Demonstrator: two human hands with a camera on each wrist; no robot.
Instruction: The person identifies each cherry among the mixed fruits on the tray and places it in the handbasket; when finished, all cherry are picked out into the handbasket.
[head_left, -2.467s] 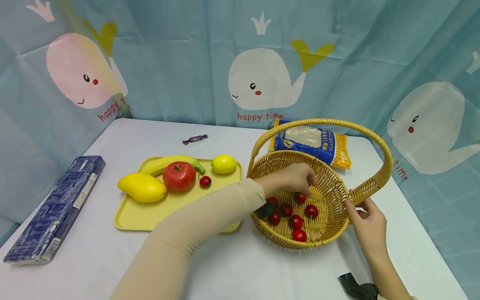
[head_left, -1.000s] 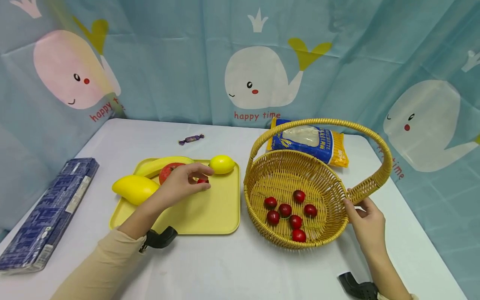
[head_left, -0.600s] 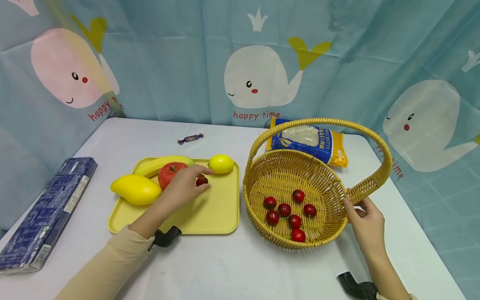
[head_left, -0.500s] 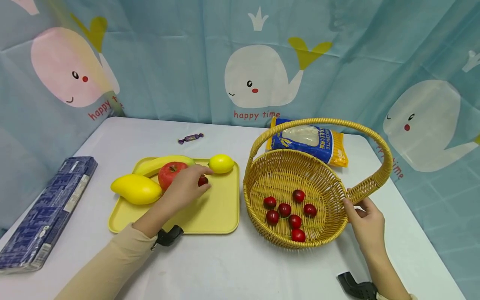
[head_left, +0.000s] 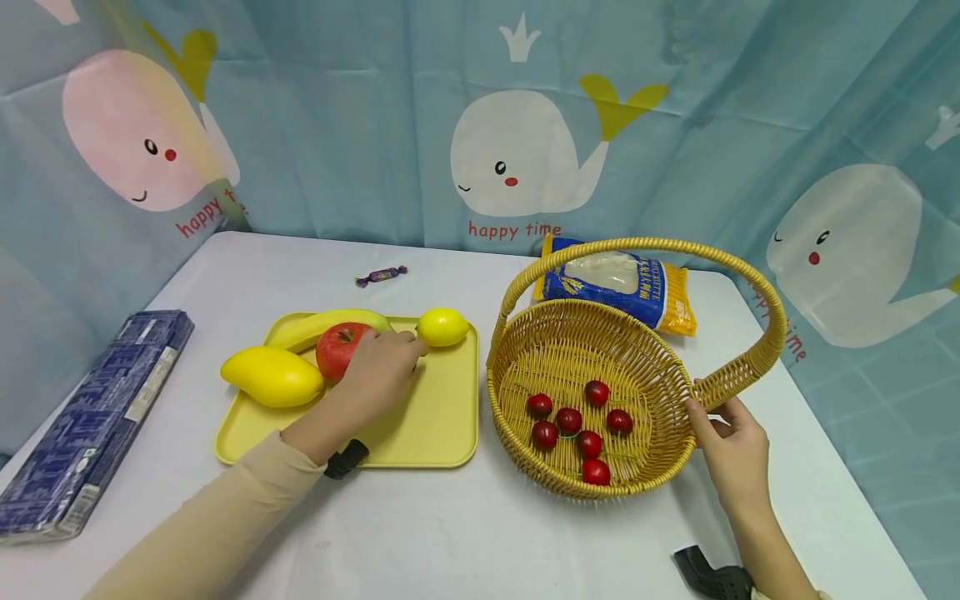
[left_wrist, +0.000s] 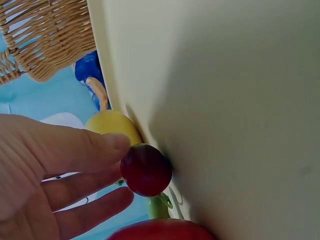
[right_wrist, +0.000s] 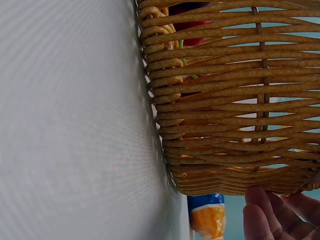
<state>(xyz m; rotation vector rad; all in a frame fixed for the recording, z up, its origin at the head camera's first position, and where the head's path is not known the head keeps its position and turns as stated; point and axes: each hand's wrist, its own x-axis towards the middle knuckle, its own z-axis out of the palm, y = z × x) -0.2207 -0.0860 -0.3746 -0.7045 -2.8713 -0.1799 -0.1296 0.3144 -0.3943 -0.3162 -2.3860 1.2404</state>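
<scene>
My left hand is over the yellow tray, beside the red apple. In the left wrist view, its thumb and fingers pinch a dark red cherry with a green stem, low against the tray. The head view hides this cherry behind the hand. My right hand grips the rim of the wicker basket where the handle joins, thumb on the near side. Several cherries lie on the basket floor. In the right wrist view, fingertips touch the woven wall.
The tray also holds a mango, a banana and a lemon. Behind it lies a purple wrapped candy. A blue and yellow noodle bag sits behind the basket. At the left is a long dark blue package.
My left hand went from inside the basket leftward to the tray, then its fingers closed on the cherry beside the apple. My right hand stayed on the basket rim.
</scene>
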